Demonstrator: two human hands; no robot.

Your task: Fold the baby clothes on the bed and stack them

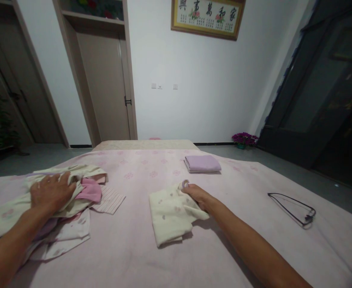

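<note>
Pink flowered spread [127, 228]: clothes heap [88, 192], cream garment [166, 212], folded lilac cloth [204, 163], black loop [308, 218].

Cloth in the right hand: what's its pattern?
The cloth is cream with small grey and pinkish marks, seen in the head view.

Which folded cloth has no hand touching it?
The purple cloth, lying flat beyond the right hand; that hand grips the cream cloth, while the left hand is on the rumpled pile.
</note>
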